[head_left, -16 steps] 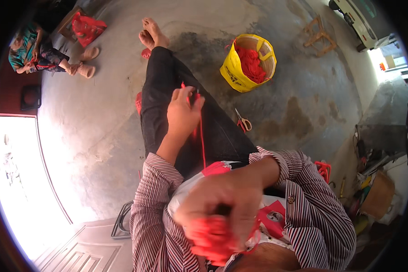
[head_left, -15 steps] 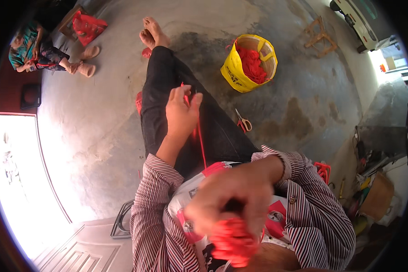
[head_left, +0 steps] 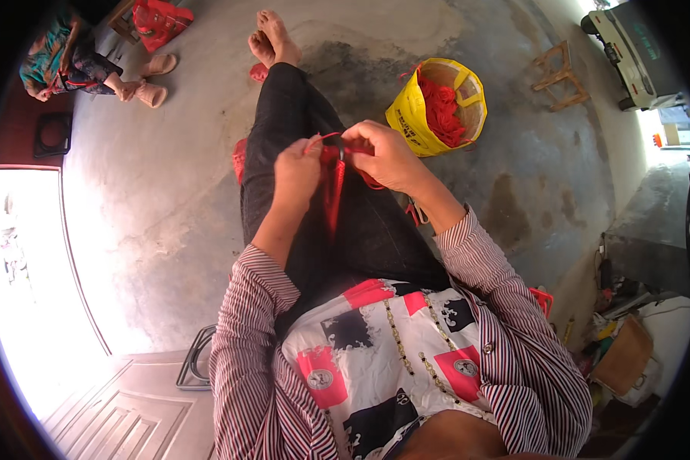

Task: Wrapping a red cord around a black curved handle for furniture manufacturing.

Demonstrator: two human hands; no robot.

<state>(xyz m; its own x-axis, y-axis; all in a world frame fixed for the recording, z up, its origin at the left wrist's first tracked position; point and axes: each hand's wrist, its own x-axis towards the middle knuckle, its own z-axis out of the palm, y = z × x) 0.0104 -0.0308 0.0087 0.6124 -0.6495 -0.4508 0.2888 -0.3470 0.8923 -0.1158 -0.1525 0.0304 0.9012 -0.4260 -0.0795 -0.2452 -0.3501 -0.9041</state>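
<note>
Above my lap, my left hand (head_left: 297,173) pinches a red cord (head_left: 334,195), fingers closed. Close beside it on the right, my right hand (head_left: 387,157) is closed on the same cord. A loop of it arches between the fingertips, and a blurred red length hangs below them over my dark trousers (head_left: 284,126). More red strands show under my right hand, mostly hidden by its palm. Scissors (head_left: 417,212) lie on the floor, partly covered by my right forearm.
A yellow bag (head_left: 408,116) filled with red cord stands on the floor ahead, to the right of my feet. Farther right lies a wooden stool (head_left: 561,75). At the far left another person (head_left: 61,65) sits near a red bag (head_left: 158,24). Clutter piles up at right.
My right hand has gone from close to my chest, where it held a red bundle, forward to meet my left hand. The head view has shifted slightly.
</note>
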